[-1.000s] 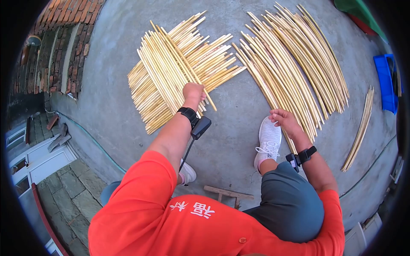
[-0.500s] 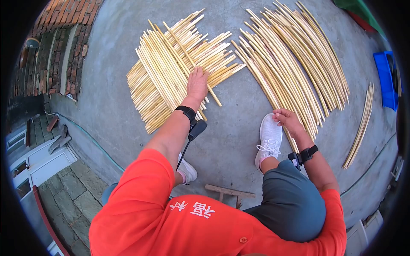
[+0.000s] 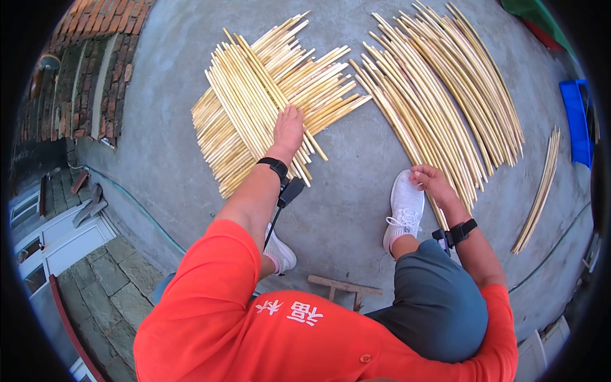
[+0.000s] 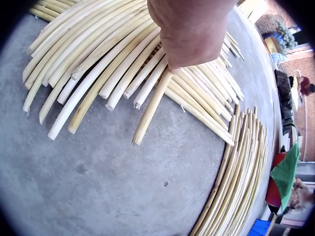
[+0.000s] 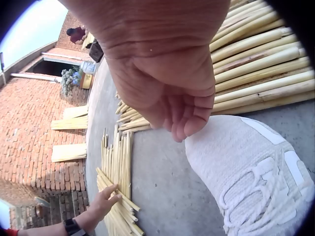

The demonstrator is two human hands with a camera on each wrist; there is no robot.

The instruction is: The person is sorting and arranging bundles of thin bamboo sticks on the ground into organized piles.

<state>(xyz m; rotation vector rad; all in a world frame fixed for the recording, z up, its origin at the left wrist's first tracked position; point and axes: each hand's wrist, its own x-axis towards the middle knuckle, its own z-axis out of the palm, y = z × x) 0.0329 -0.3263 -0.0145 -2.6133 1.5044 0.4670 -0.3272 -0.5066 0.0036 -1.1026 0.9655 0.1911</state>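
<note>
On the ground to the left lies a pile of pale wooden sticks [image 3: 235, 95], an upper layer slanting across a lower one. My left hand [image 3: 289, 129] rests on the right side of the upper layer, fingers stretched forward. Under its thumb side in the left wrist view runs one stick [image 4: 152, 110], its near end jutting past the others. My right hand [image 3: 433, 181] hangs with loosely curled fingers over the near ends of a second spread of sticks [image 3: 439, 89], beside a white shoe [image 3: 405, 204]. Nothing shows between its fingers [image 5: 189, 120].
A small bundle of sticks [image 3: 539, 191] lies at the far right, near a blue crate [image 3: 576, 124]. A low wooden stool [image 3: 344, 284] stands between the feet. Brick walling [image 3: 95, 83] borders the concrete ground on the left, with a green hose [image 3: 143, 210] along it.
My left hand has gone from a fist round a stick to outstretched fingers on it. That stick has shifted left against the upper layer. The right hand stays nearly still.
</note>
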